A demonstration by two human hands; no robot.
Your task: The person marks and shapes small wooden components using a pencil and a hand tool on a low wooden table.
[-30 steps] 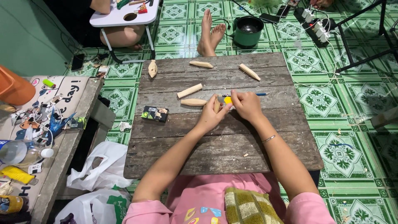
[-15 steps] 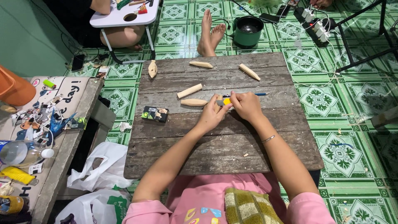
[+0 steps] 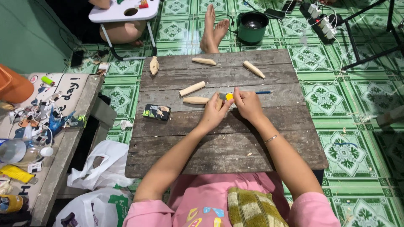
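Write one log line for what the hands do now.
left hand: holds wood piece | right hand: on yellow knife | board

Your hands, left (image 3: 213,113) and right (image 3: 248,105), have barely shifted; they have closed in slightly together over the yellow-handled knife (image 3: 228,96) on the table (image 3: 219,147).

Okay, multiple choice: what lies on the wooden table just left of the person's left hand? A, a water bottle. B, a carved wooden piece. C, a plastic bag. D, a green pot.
B: a pale carved wooden piece lies on the wooden table just left of the left hand.
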